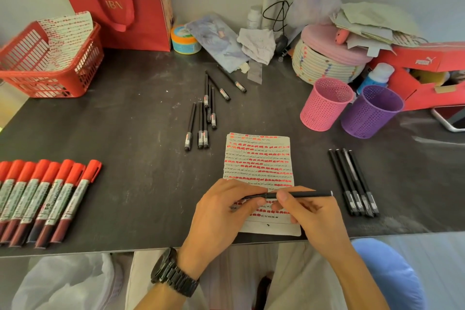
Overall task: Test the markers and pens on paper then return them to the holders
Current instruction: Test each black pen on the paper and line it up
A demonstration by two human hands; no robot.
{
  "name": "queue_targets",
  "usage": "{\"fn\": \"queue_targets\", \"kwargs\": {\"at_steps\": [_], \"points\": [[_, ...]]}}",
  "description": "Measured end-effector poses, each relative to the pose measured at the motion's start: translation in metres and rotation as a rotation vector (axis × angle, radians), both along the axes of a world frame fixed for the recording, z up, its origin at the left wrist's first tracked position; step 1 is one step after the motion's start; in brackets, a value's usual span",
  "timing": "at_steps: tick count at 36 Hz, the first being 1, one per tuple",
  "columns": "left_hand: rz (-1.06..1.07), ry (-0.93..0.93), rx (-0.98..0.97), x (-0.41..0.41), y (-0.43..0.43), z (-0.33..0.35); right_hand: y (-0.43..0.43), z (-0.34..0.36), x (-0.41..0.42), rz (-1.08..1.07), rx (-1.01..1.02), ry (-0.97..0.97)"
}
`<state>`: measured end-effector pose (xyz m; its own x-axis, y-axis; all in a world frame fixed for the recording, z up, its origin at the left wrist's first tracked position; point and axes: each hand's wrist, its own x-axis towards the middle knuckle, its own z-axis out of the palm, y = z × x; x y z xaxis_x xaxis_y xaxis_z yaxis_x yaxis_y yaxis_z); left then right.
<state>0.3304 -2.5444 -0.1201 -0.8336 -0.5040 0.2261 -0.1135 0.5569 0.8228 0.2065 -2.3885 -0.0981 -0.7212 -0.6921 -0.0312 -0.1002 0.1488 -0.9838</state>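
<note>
A black pen [305, 194] lies level between my hands over the lower part of the paper [259, 158]. My left hand [221, 211] pinches its cap end and my right hand [309, 211] grips its barrel. The paper is covered with rows of red marks and black scribbles. Several black pens [205, 113] lie scattered behind the paper, and a neat row of black pens [353, 181] lies to its right. Several red-capped markers [42, 196] lie side by side at the left. A pink holder [325, 104] and a purple holder [371, 111] stand at the back right.
A red basket [47, 63] with a marked sheet stands at the back left, beside a red bag [118, 0]. A woven lidded basket [327, 58], a red shoebox [427, 70], crumpled papers and a jar [183, 39] crowd the back edge. A phone [453, 118] lies far right.
</note>
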Motion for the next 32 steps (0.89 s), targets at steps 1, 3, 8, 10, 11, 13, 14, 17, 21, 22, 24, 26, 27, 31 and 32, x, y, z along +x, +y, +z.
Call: {"fn": "queue_targets", "kwargs": {"at_steps": [1,3,8,10,11,13,14,17,21,22,24,26,27,31,32], "points": [[0.003,0.005,0.004,0.000,0.000,0.000,0.001,0.000,0.000,0.004,-0.003,0.002],[0.007,0.019,0.025,0.000,0.001,0.001,0.001,0.000,0.000,0.015,-0.008,0.006],[-0.019,0.027,0.096,-0.003,-0.001,0.002,-0.002,0.003,-0.002,0.058,0.017,0.004],[-0.015,0.038,0.089,-0.003,-0.003,0.002,-0.003,0.004,-0.001,0.067,0.022,0.013],[-0.015,0.043,0.083,-0.003,-0.003,0.002,-0.003,0.004,0.000,0.064,0.025,0.022],[-0.021,0.047,0.079,-0.003,-0.003,0.002,-0.004,0.005,0.000,0.054,0.027,0.039],[-0.024,0.046,0.078,-0.003,-0.003,0.003,-0.004,0.005,0.000,0.052,0.026,0.050],[-0.034,0.016,0.042,-0.003,-0.003,0.003,-0.003,0.004,-0.001,0.050,0.019,0.082],[0.048,-0.023,-0.106,-0.002,-0.001,0.005,-0.003,0.001,0.000,-0.013,0.003,0.043],[0.097,-0.021,-0.147,-0.002,0.000,0.005,-0.003,0.001,0.000,-0.054,0.000,0.023],[0.169,-0.042,-0.147,-0.004,0.000,0.006,0.000,0.003,-0.003,-0.144,-0.027,-0.028],[0.179,-0.120,-0.139,-0.007,-0.003,0.003,0.005,0.005,-0.008,-0.182,-0.111,-0.157],[0.162,-0.178,-0.166,-0.008,-0.003,0.001,0.009,0.008,-0.012,-0.199,-0.144,-0.209],[0.095,-0.347,-0.327,-0.010,-0.001,-0.008,0.035,0.019,-0.032,-0.340,-0.084,-0.155],[0.099,-0.358,-0.339,-0.010,-0.001,-0.009,0.043,0.022,-0.039,-0.355,-0.043,-0.100]]}}
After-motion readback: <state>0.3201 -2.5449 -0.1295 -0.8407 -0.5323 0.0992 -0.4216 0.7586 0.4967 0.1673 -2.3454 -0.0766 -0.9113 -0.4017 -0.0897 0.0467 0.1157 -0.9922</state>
